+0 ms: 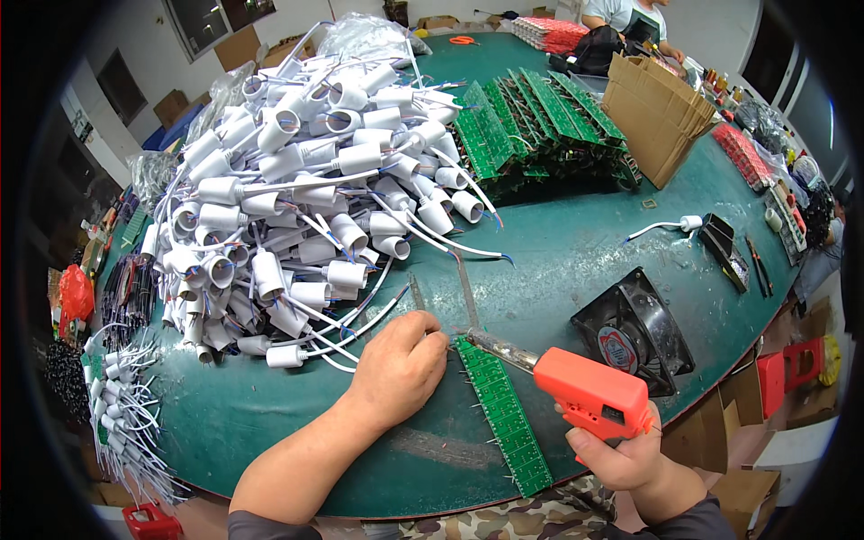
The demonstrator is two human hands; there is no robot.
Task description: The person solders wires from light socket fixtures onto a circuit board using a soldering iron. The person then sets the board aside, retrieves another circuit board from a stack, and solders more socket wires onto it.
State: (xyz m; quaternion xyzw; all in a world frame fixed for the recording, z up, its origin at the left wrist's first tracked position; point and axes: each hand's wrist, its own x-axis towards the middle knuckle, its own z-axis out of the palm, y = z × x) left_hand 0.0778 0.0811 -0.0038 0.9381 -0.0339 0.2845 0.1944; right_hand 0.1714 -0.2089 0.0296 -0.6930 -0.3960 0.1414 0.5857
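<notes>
My right hand [621, 459] grips a red soldering gun [589, 391] by its handle. Its metal tip reaches left to the far end of a long green circuit board [504, 418], which lies on the table in front of me with pins along its edges. My left hand [399, 367] is closed beside that same end of the board, fingertips near the gun's tip. Whatever the left fingers pinch is hidden. Left of and beyond this hand rises a big heap of white lamp sockets [292, 157] with white cables and bared wire ends.
A stack of green circuit boards [540, 126] stands beyond, next to a cardboard box [652, 117]. A black fan [634, 333], a loose socket [690, 222], a black tray [723, 250] and pliers [759, 267] lie right. Wired boards [121, 414] hang at left. Another person [630, 20] sits far off.
</notes>
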